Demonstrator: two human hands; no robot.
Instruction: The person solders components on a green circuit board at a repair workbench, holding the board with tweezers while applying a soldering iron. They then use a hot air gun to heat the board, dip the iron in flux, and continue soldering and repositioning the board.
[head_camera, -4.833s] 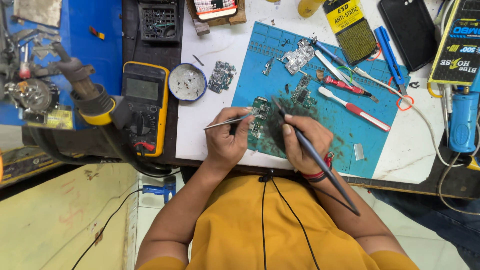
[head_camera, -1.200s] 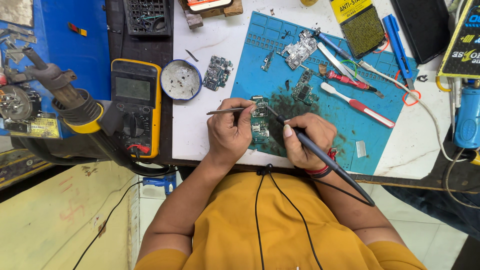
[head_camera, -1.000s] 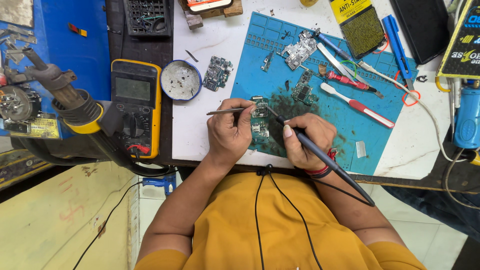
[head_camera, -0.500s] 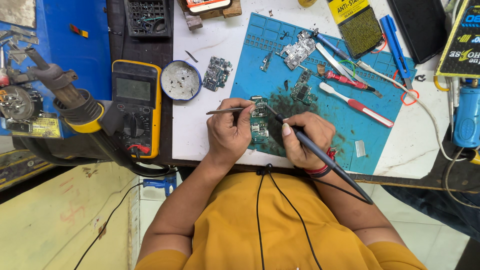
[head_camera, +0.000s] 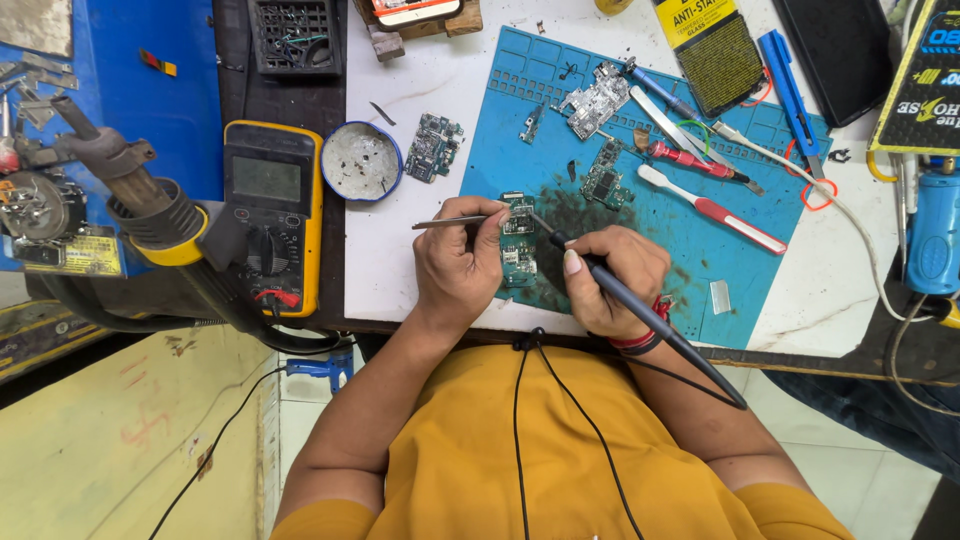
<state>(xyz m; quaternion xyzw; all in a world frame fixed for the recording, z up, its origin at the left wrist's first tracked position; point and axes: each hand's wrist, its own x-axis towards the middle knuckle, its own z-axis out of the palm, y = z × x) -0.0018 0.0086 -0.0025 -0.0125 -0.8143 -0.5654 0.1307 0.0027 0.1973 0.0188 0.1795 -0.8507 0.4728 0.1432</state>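
While circuit board (head_camera: 519, 240) lies between them, left hand (head_camera: 460, 265) pinches tweezers (head_camera: 450, 222), right hand (head_camera: 610, 280) grips soldering iron (head_camera: 640, 310)

Green circuit board (head_camera: 519, 240) (flat, on mat)

Both hands (head_camera: 460, 262) (head_camera: 610, 280) curled, close together

The scene is brightly and evenly lit from above, with soft, short shadows under the hands and tools. The white table (head_camera: 420, 260) reads almost washed out at its far edge, and the blue mat (head_camera: 700, 260) shows mild sheen. Focus is sharp at the centre; the corners bend slightly with wide-angle distortion, and the near floor (head_camera: 100, 440) at left sits dimmer.
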